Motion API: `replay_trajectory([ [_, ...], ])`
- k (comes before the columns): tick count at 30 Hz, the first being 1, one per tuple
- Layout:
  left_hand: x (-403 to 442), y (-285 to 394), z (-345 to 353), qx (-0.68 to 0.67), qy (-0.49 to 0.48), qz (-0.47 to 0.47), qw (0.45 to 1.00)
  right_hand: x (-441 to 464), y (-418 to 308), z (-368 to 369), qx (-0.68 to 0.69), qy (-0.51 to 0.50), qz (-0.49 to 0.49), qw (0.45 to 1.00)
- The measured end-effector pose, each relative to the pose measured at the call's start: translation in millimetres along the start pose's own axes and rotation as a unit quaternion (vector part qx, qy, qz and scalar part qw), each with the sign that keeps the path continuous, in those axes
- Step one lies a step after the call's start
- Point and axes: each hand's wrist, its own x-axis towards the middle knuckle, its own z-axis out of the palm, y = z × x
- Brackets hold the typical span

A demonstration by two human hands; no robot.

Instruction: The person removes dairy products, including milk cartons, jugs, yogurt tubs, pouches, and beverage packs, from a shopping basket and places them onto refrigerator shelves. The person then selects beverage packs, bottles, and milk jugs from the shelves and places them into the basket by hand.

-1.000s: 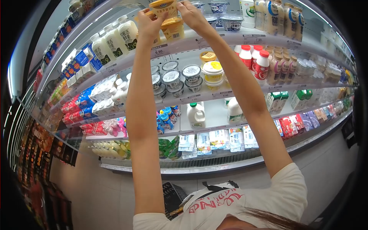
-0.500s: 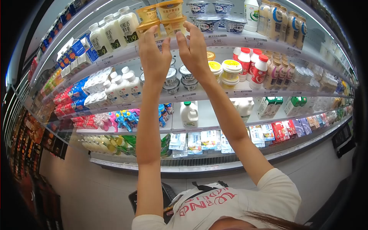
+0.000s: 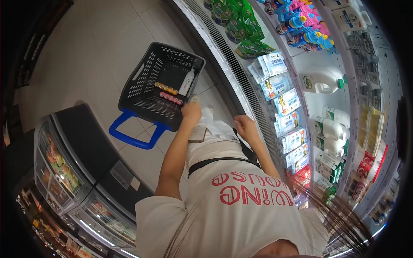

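A dark grey shopping basket with a blue handle is at the left centre. Inside it lie a white bottle, a row of small orange-capped items and a row of pink ones. My left hand is closed at the basket's near right edge, its grip partly hidden. Beside my waist, my right hand has its fingers curled, with nothing visible in them. A flat rectangular object sits at my hip below my left hand.
A refrigerated shelf unit runs along the right, with packs, a white jug and green pouches. At the lower left stands a dark-topped display case. Tiled floor shows beyond the basket.
The view has swung down from the shelves to the basket and my body. Both hands have left the yellow tubs and come down; my left is now at the basket, my right at my waist.
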Motion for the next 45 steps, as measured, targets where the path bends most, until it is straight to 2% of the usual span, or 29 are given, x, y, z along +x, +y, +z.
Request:
replay_trajectory([
  [2, 6, -42, 12, -0.053, -0.063, -0.109, 0.991, 9, -9, 11, -0.014, -0.038, -0.01, 0.999],
  [5, 24, -90, 29, -0.11, -0.063, -0.2, 0.972, 22, -23, 27, -0.011, -0.088, -0.005, 0.996],
  [7, 66, -136, 79, -0.157, -0.008, -0.202, 0.967, 32, -24, 43, 0.0, -0.109, 0.007, 0.994],
  [9, 119, -182, 161, -0.214, 0.067, -0.204, 0.953, 32, -15, 62, 0.023, -0.113, 0.01, 0.993],
  [10, 133, -179, 161, -0.232, 0.082, -0.202, 0.948, 40, -3, 74, 0.032, -0.111, 0.004, 0.993],
  [12, 186, -202, 198, -0.253, 0.019, -0.152, 0.955, 53, 7, 97, 0.094, -0.11, 0.061, 0.988],
  [15, 286, -241, 286, -0.322, -0.028, -0.193, 0.927, 74, 56, 143, 0.119, -0.076, 0.111, 0.984],
  [18, 343, -231, 304, -0.241, 0.047, -0.142, 0.959, 106, 108, 177, 0.114, -0.039, 0.138, 0.983],
  [22, 393, -234, 351, -0.191, -0.017, -0.144, 0.971, 128, 162, 205, 0.087, -0.015, 0.167, 0.982],
  [25, 401, -232, 362, -0.14, 0.021, -0.149, 0.979, 134, 184, 213, 0.039, -0.015, 0.159, 0.986],
  [28, 394, -235, 353, -0.086, 0.091, -0.11, 0.986, 136, 181, 214, 0.064, -0.017, 0.146, 0.987],
  [29, 386, -236, 343, -0.062, 0.13, -0.168, 0.975, 137, 175, 214, 0.082, -0.02, 0.183, 0.979],
  [31, 372, -236, 310, -0.012, 0.213, -0.276, 0.937, 136, 172, 214, 0.094, -0.022, 0.18, 0.979],
  [34, 363, -273, 324, -0.242, 0.143, -0.42, 0.863, 132, 168, 215, 0.091, -0.049, 0.204, 0.974],
  [35, 361, -278, 333, -0.275, 0.124, -0.414, 0.859, 133, 167, 215, 0.085, -0.057, 0.211, 0.972],
  [38, 378, -293, 382, -0.198, 0.176, -0.465, 0.845, 130, 168, 220, 0.094, -0.055, 0.202, 0.973],
  [41, 389, -301, 381, -0.296, 0.081, -0.484, 0.82, 130, 169, 218, 0.093, -0.04, 0.177, 0.979],
  [44, 382, -314, 362, -0.396, 0.106, -0.511, 0.755, 127, 147, 200, 0.069, -0.039, 0.17, 0.982],
  [45, 372, -314, 337, -0.492, 0.088, -0.538, 0.679, 125, 137, 193, 0.076, -0.032, 0.154, 0.985],
])
